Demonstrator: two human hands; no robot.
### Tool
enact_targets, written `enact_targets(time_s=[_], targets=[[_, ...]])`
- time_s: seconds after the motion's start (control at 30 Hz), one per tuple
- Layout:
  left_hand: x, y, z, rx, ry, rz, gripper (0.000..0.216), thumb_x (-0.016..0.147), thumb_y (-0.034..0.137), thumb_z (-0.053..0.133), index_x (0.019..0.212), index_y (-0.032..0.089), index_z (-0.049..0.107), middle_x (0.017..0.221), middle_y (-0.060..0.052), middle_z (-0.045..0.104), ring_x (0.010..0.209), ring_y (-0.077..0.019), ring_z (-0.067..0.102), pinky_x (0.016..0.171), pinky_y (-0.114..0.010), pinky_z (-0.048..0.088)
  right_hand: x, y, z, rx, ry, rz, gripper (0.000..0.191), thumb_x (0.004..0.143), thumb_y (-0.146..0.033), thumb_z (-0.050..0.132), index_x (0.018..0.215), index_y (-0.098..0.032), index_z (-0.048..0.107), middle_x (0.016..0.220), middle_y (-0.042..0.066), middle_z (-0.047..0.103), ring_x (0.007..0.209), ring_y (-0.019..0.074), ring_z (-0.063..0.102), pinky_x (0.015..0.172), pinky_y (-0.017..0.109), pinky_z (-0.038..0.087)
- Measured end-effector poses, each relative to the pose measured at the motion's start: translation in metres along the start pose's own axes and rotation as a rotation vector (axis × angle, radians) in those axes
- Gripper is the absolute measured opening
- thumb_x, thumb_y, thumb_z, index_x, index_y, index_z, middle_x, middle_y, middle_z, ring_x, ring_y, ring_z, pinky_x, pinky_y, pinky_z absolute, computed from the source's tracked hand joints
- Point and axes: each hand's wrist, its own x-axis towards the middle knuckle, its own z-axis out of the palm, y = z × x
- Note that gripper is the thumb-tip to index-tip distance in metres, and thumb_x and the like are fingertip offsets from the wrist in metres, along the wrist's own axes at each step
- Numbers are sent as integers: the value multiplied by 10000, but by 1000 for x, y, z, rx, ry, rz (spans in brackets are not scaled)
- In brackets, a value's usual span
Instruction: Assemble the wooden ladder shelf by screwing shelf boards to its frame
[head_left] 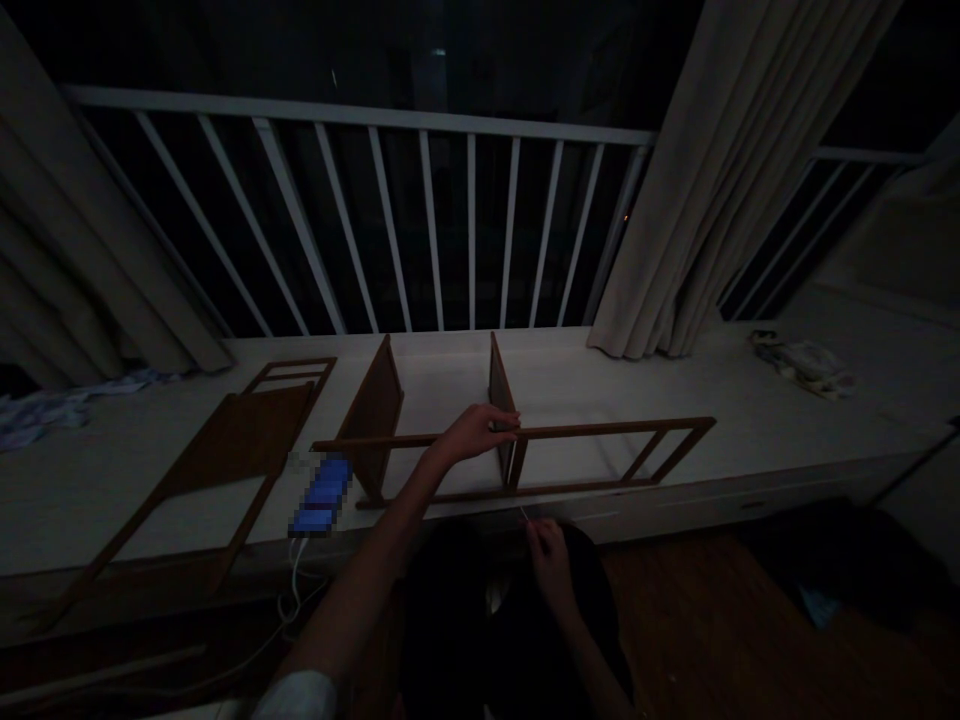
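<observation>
A brown wooden frame (607,430) with two upright panels lies on its side along the white ledge. My left hand (480,430) is closed over its upper rail, fingers pinching where the rail meets the right-hand panel (501,390). The left-hand panel (375,410) stands farther along the same frame. Lower down, over my lap, my right hand (551,560) is closed, with thumb and fingers pinched on a thin light-coloured stick (523,514) that points up toward the frame. What kind of tool it is cannot be made out in this dim light.
Another wooden frame with a panel (240,440) lies at left, overhanging the ledge's front edge. Between the frames is a blurred-out phone (322,497) with a white cable (295,580). White railings (472,220) and curtains (667,200) stand behind. A crumpled cloth (806,362) lies at right.
</observation>
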Motion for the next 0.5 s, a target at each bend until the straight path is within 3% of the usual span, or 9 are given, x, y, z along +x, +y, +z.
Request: enact_targets(time_s=[0.13, 0.27, 0.4, 0.5], targets=[[1, 1, 0, -80, -22, -60, 321, 656, 302, 625, 934, 144, 643, 1028, -92, 624, 984, -199, 565, 828, -296, 448, 7, 23, 21, 43, -77, 156, 436, 743, -537, 424, 805, -167, 646, 730, 63, 633, 712, 196, 559, 673, 291, 414], [1, 1, 1, -88, -9, -96, 320, 649, 290, 628, 937, 152, 643, 1057, -83, 608, 968, -207, 573, 811, -308, 456, 18, 32, 32, -3, -154, 164, 404, 721, -539, 449, 735, -178, 630, 643, 40, 633, 639, 186, 571, 606, 266, 405], [0, 3, 1, -100, -4, -78, 310, 656, 282, 620, 939, 157, 644, 1056, -75, 609, 974, -206, 570, 833, -307, 444, 21, 37, 38, 37, -186, 185, 425, 733, -545, 424, 719, -171, 624, 651, 38, 628, 641, 179, 570, 611, 265, 409], [-1, 3, 0, -108, 4, -78, 315, 649, 271, 625, 944, 159, 642, 1055, -78, 609, 970, -208, 571, 837, -314, 440, 16, 42, 38, 61, -108, 137, 416, 729, -533, 440, 724, -164, 631, 757, 47, 609, 733, 176, 555, 683, 274, 414]])
